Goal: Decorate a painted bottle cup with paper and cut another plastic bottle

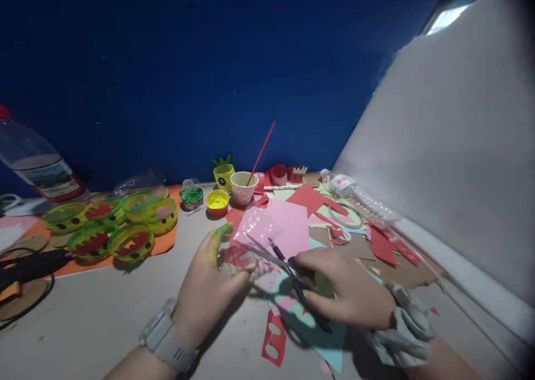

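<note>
My right hand (346, 293) grips black-handled scissors (288, 268) whose blades stand apart, pointing up and left. My left hand (213, 282), with green-yellow paint on its fingertips and a pale watch on the wrist, pinches a clear plastic piece (251, 232) with red showing through it, held at the blades. Under the hands lie pink paper (292, 224), light blue paper (317, 335) and a red cut-out strip (273, 340).
Yellow-green rings with red insides (125, 240) sit on an orange sheet at left. Pots of green (191, 196) and yellow paint (217, 201), a paper cup with a red stick (243, 186), a lying clear bottle (359, 199), red scraps, a big bottle (37, 165) far left.
</note>
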